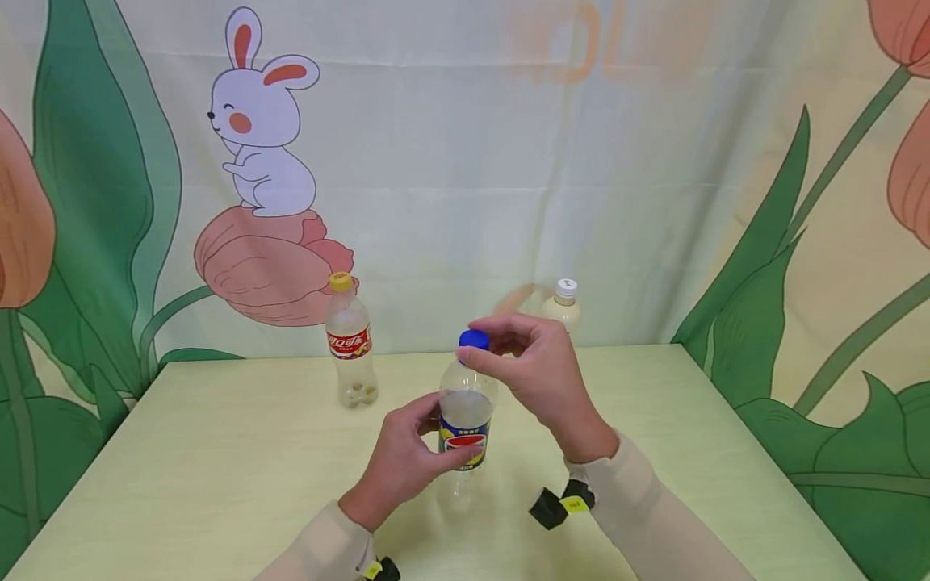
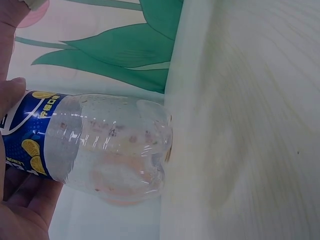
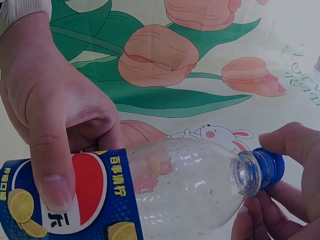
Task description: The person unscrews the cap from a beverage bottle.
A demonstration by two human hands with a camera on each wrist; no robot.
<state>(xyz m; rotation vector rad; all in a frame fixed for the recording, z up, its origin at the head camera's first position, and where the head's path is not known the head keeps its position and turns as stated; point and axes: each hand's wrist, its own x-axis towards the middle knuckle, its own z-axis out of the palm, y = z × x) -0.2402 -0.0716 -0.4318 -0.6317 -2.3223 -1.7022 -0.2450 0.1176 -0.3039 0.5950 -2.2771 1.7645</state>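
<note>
A clear plastic bottle (image 1: 465, 403) with a dark blue, lemon-patterned label and a blue cap (image 1: 474, 340) stands upright in front of me. My left hand (image 1: 410, 448) grips it around the label, thumb across the front. With thumb and fingers, my right hand (image 1: 541, 367) pinches the blue cap on the bottle's neck. In the right wrist view the cap (image 3: 270, 167) sits on the neck between the right thumb and fingers. The left wrist view shows the bottle's clear base (image 2: 125, 150) close to the tabletop; whether it touches cannot be told.
A clear bottle (image 1: 351, 347) with a yellow cap and red label stands at the back left, with small lumps at its bottom. Behind my right hand stands a white-capped bottle (image 1: 565, 300), partly hidden. A printed cloth (image 1: 450, 161) backs the pale table (image 1: 218, 460).
</note>
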